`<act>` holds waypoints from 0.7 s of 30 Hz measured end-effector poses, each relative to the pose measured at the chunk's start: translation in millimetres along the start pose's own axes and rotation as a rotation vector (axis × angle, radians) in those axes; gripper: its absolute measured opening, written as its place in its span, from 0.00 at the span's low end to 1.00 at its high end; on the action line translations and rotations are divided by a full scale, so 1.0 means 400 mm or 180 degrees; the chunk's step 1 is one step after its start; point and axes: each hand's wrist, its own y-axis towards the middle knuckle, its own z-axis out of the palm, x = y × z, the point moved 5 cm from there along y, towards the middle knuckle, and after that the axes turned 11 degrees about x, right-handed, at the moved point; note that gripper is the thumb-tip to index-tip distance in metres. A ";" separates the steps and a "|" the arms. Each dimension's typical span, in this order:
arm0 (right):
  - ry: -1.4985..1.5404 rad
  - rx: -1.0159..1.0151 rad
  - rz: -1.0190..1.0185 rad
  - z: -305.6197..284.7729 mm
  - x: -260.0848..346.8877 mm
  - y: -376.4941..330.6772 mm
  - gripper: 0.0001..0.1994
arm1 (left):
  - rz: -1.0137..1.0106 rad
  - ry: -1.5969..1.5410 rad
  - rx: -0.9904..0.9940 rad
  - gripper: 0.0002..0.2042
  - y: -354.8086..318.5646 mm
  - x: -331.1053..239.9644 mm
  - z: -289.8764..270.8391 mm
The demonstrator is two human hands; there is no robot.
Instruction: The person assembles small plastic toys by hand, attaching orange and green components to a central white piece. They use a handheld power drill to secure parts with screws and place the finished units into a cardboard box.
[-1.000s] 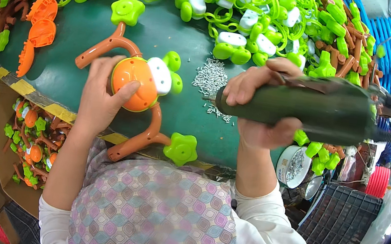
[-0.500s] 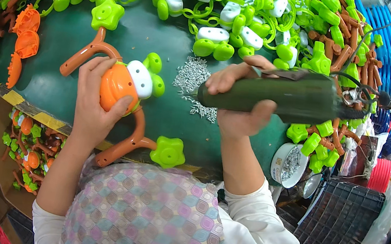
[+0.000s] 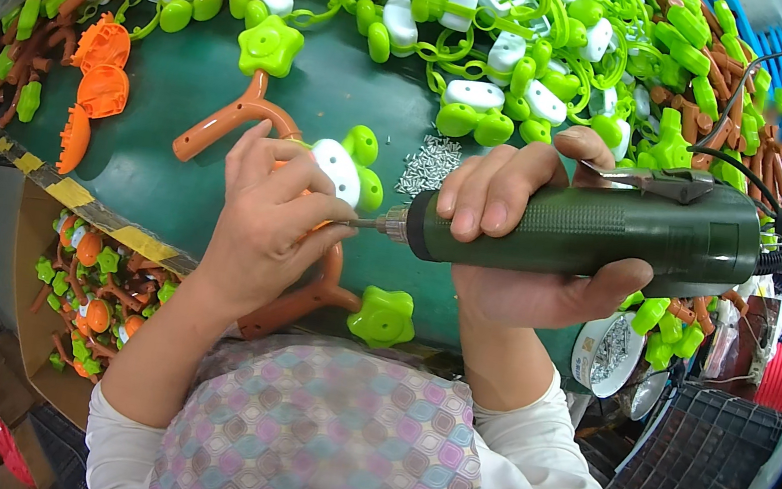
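Observation:
My right hand (image 3: 529, 301) is wrapped round a dark green electric screwdriver (image 3: 615, 233), which lies level with its bit (image 3: 364, 224) pointing left. The thumb and fingertips of my left hand (image 3: 264, 215) are pinched together at the end of that bit; whatever is between them is too small to make out. Under my left hand is a toy with a white face piece (image 3: 334, 170), green round parts and brown forked limbs (image 3: 244, 111). Its orange body is mostly covered by my hand. A green star-shaped end (image 3: 270, 46) tops one limb; another green star (image 3: 382, 317) ends the lower one.
Small silver screws (image 3: 428, 166) lie in a heap past the screwdriver's tip. Orange shells (image 3: 103, 90) rest at left. Green and white parts (image 3: 474, 94) are piled along the back. A white tub of screws (image 3: 586, 350) stands at right, a carton (image 3: 34, 333) of assembled toys below left.
My left hand has shifted from gripping the orange body to a pinch at the bit. The screwdriver has swung so its tip meets those fingers. The whole view has shifted a little.

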 end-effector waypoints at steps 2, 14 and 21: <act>0.0015 0.0028 0.0017 0.007 -0.005 0.003 0.47 | -0.0027 0.0053 -0.0025 0.09 -0.002 0.002 -0.010; -0.0047 0.0400 0.0059 0.058 -0.017 0.021 0.46 | -0.0387 -0.0909 -0.0109 0.09 -0.028 0.037 -0.024; -0.0458 0.0422 0.0201 0.040 -0.065 0.030 0.45 | -0.0543 -0.0226 -0.0591 0.09 -0.067 0.087 -0.055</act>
